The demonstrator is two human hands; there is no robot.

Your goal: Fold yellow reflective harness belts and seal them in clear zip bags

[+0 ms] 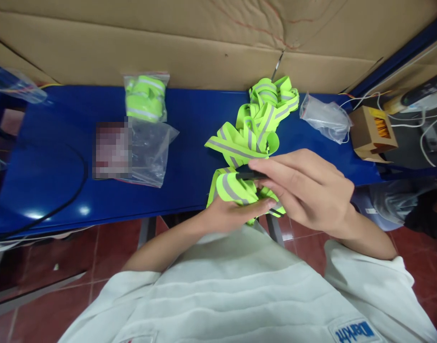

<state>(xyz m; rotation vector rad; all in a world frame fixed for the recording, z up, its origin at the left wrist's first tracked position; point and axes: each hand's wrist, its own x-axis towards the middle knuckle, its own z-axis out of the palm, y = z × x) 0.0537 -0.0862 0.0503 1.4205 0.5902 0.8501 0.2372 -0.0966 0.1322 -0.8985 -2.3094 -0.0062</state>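
A tangle of neon-yellow straps with grey reflective stripes lies on the blue table and runs down into my hands. My left hand grips a folded bundle of the strap from below at the table's front edge. My right hand is closed over the same bundle from the right, its fingers pinching a dark strip on the strap.
A clear bag packed with folded yellow straps sits at the back, with empty clear bags in front of it. Another crumpled bag and a small brown box lie to the right. A black cable crosses the left side. Cardboard lines the back.
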